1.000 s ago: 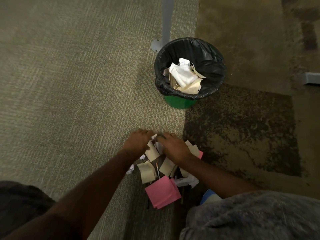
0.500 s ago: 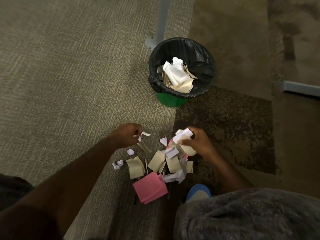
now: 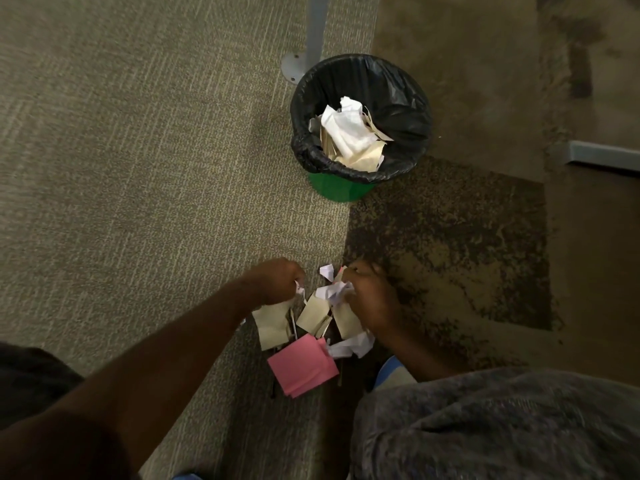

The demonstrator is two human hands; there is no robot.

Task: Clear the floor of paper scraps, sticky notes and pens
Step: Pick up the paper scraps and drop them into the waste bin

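A: Where is the litter?

B: It lies in a small pile on the carpet (image 3: 138,168), near the person, between the two hands. There are several tan notes (image 3: 272,327), a pink pad (image 3: 301,367) at the near edge, and white scraps (image 3: 349,348) to the right of the pad. A thin pen (image 3: 293,323) shows between two tan notes; other dark sticks poke out under the pad, too hidden to name.

A: What is the left hand doing?

B: The left hand (image 3: 278,280) is curled into a fist just over the left tan note, and a bit of white scrap shows at its fingertips, so it pinches that scrap.

A: And the right?

B: The right hand (image 3: 372,299) has its fingers bent round a crumpled white wad (image 3: 332,292) at the far right of the pile, grasping it. Another white bit (image 3: 326,271) sits just beyond, between the two hands.

A: Where is the bin?

B: The bin (image 3: 332,188) stands farther off, a little to the right, well apart from the pile. It is green with a black liner (image 3: 398,98), and white and tan paper (image 3: 346,129) lies inside. A grey post (image 3: 316,29) rises just behind it on the left.

A: Anything else near?

B: A grey garment (image 3: 502,427) fills the near right corner, with a blue and pale thing (image 3: 393,372) at its edge; I cannot tell what it is.
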